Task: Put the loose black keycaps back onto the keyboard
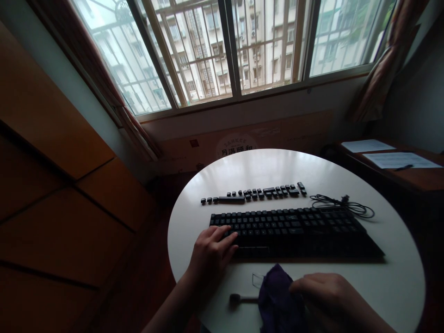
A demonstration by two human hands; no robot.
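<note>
From where I stand, the left hand (215,247) is open, fingers loosely bent and spread over the left end of the black keyboard (294,245), gripping nothing. The right hand (328,289) looks closed, its thumb and forefinger pinching an edge of the purple cloth (279,298) at the near side of the white table (194,217). The brush (235,299) pokes out left of the cloth, its handle partly hidden; a wire loop (253,279) lies just beyond.

To handle this well, I'd lift the cloth straight up, since dragging it could sweep brush and wire along. The left palm should press only lightly, steadying the board without straining the keys. I'd also bunch any trailing cloth, well away from the loose keycaps (274,194) lined up on the far side and the coiled cable (342,201) at the far right.
</note>
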